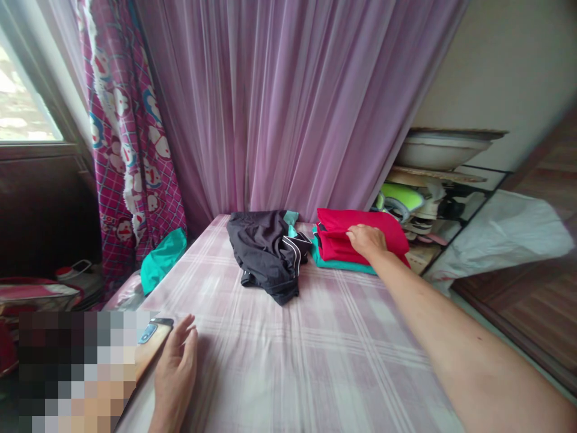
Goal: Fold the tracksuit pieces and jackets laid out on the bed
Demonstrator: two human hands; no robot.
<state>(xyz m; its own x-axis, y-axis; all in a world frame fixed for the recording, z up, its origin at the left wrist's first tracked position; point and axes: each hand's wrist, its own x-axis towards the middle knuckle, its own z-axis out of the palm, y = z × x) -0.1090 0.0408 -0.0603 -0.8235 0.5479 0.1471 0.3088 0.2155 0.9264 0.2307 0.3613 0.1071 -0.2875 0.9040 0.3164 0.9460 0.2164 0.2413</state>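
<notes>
On the red cloth (333,222) at the far right of the plaid cover (252,367), the right hand (366,240) rests with its fingers bent and their tips against the fabric; whether they pinch a fold or only press on it cannot be told. The red cloth is folded and tops a small pile, with a teal cloth (338,264) showing beneath it and a bit of dark fabric at its left edge. Just left of the pile, a black garment (261,246) with white-striped trim lies crumpled on the cover, a patch of lighter teal showing at its far right corner.

Much nearer the camera, at the left edge of the cover, the left hand (177,361) is loosely open, its fingers pointing away from the person. A phone (155,340) is just beside it on the left, partly hidden by a pixelated patch; whether the two touch is unclear.

Beyond the left edge sits a bright teal bundle (164,258), below a magenta patterned curtain (130,150). Sheer purple drapery (279,108) hangs behind the garments. To the right, past the pile, a rack (469,222) holds a pale basin (444,150) and a lime-green item (403,197), with a whitish plastic bag (509,237) beside it.
</notes>
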